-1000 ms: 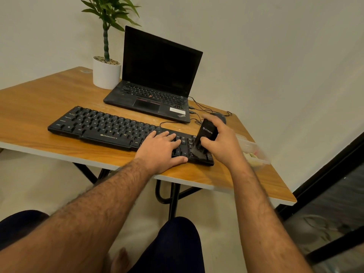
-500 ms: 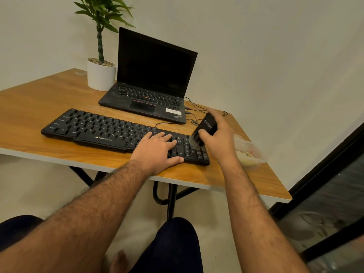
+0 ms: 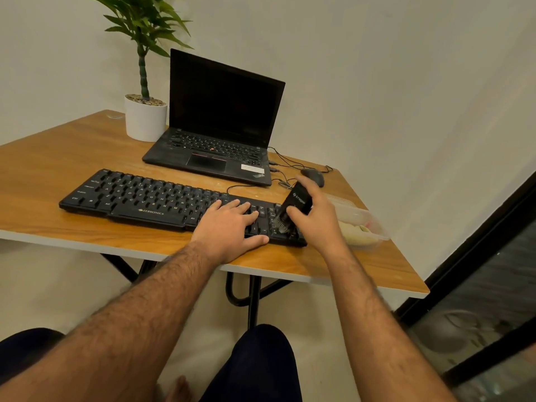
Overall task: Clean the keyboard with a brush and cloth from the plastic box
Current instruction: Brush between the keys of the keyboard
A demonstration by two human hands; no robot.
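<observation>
The black keyboard [image 3: 162, 203] lies on the wooden counter [image 3: 52, 166] at the middle of the frame, its long axis running from middle left down toward lower right. The left hand [image 3: 229, 227] rests flat on the keys near the right end, fingers straight and spread. The right hand [image 3: 317, 219] grips the black brush [image 3: 293, 208], which tilts with its handle toward the upper right and its bristles down on the keyboard's right end. The clear plastic box [image 3: 365, 224] sits just right of that hand, something pale inside it
</observation>
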